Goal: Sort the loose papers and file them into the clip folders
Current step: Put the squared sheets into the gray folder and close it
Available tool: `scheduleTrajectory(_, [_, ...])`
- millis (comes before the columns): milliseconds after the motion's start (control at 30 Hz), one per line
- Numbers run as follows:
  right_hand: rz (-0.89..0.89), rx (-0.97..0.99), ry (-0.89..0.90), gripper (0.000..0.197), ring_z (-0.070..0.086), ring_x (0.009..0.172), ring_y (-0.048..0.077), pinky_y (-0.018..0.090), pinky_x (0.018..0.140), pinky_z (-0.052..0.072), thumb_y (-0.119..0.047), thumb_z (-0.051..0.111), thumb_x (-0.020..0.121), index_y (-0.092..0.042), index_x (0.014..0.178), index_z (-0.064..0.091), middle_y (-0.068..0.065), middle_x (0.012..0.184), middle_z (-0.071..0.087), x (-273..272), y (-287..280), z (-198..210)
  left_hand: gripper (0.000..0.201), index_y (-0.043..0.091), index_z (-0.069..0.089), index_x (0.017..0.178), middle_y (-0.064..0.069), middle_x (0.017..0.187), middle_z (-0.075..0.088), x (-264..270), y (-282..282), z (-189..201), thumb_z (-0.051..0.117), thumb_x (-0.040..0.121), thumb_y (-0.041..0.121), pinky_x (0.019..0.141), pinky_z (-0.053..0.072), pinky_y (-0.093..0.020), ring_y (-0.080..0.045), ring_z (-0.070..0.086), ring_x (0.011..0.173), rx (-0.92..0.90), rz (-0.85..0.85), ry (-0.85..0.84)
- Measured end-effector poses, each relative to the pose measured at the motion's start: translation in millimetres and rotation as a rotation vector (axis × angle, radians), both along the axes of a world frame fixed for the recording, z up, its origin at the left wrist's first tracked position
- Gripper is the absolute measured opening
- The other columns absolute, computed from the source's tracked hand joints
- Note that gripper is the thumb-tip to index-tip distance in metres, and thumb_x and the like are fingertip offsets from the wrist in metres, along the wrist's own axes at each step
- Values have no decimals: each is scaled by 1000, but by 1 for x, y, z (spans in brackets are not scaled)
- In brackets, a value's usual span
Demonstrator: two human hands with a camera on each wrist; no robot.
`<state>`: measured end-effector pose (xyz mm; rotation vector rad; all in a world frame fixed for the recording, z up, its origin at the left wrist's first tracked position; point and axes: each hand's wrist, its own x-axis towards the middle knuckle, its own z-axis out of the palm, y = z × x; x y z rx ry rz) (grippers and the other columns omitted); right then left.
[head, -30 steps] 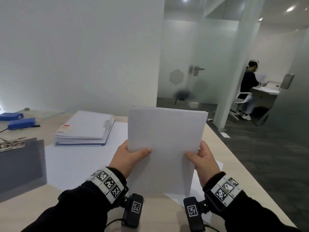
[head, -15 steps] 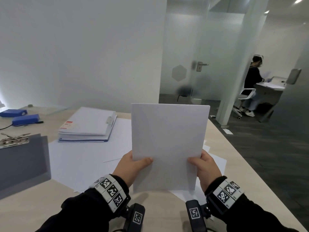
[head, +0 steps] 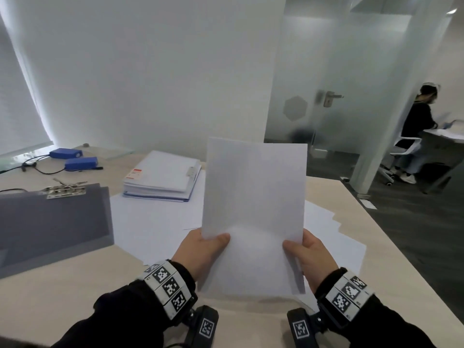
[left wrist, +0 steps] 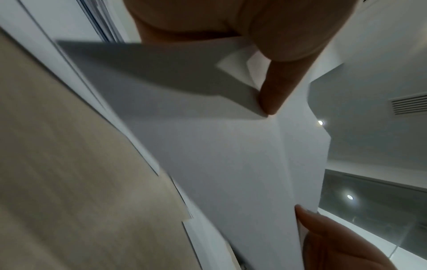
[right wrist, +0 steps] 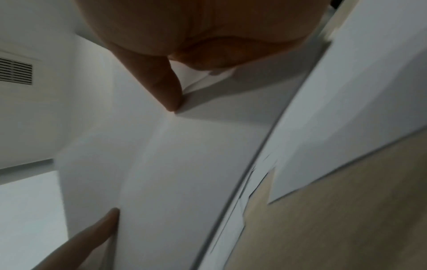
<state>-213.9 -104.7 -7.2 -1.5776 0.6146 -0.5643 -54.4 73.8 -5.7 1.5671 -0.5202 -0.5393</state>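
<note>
The left hand (head: 200, 249) and right hand (head: 307, 254) pinch the paper stack (head: 253, 197) upright by its lower side edges. It looks light and floppy, so gripping both sides likely keeps it square.

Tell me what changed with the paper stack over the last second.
The white paper stack had uneven top edges a second ago; now they sit flush, squared up. The left hand and right hand kept gripping its lower sides. The grey clip folder stayed put on the desk.
</note>
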Motion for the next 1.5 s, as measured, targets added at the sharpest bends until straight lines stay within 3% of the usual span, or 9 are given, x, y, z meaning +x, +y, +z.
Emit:
scheduleTrajectory(167, [70,52,-36,27,70,78,30,45,77,56,3,51,92,-14,101,70,13,90,75,35,37,-1,19,10,73,95,-3,83,78,10,49,4,77,80,22,63,56,-27,-20,75,75,-79,136,-16])
scheduleTrajectory(367, [116,193,-95,23,69,70,28,36,65,54,7,50,91,-8,97,67,11,81,75,96,79,-8,29,28,64,91,15,91,70,44,123,-1,49,97,53,76,47,-24,-2,63,83,61,260,-226])
scheduleTrajectory(500, [100,287,-131,26,67,79,31,42,78,54,8,51,90,-10,97,67,14,90,74,143,107,-15,22,27,72,92,12,89,74,67,179,-7,51,99,33,72,46,-25,1,65,82,132,406,-272])
scheduleTrajectory(633, [104,320,-129,25,65,83,29,39,79,53,9,52,87,-12,91,66,12,91,71,189,140,-20,18,33,73,90,20,91,72,98,237,-25,57,93,25,81,48,-23,1,64,89,394,496,-439])
scheduleTrajectory(733, [122,316,-118,25,64,80,27,33,73,52,8,52,86,-12,89,65,9,90,70,211,161,-21,30,35,67,116,21,124,63,123,267,-39,49,93,29,103,40,-26,-2,54,119,679,427,-612])
scheduleTrajectory(933, [121,322,-71,23,66,86,29,41,85,53,4,55,85,-14,91,67,10,95,71,246,186,-29,75,34,12,156,11,165,0,165,304,-51,37,90,58,122,11,-47,-17,-1,153,1277,289,-583])
scheduleTrajectory(1133, [116,330,-77,23,64,81,26,33,75,51,4,53,88,-14,96,65,7,92,70,256,190,-31,88,33,15,155,11,160,23,169,321,-63,29,81,79,117,15,-50,-17,17,149,1338,276,-640])
scheduleTrajectory(1300, [88,314,-70,21,64,90,29,41,90,51,2,57,86,-16,91,66,8,99,71,264,188,-32,86,40,40,137,6,132,36,150,328,-63,29,68,90,110,17,-45,-20,28,134,1282,216,-789])
scheduleTrajectory(1500, [92,315,-88,22,64,84,28,36,81,50,1,57,87,-17,93,66,6,95,70,260,189,-26,110,29,46,120,10,150,34,138,334,-60,36,41,105,113,27,-42,-16,27,143,1242,39,-882])
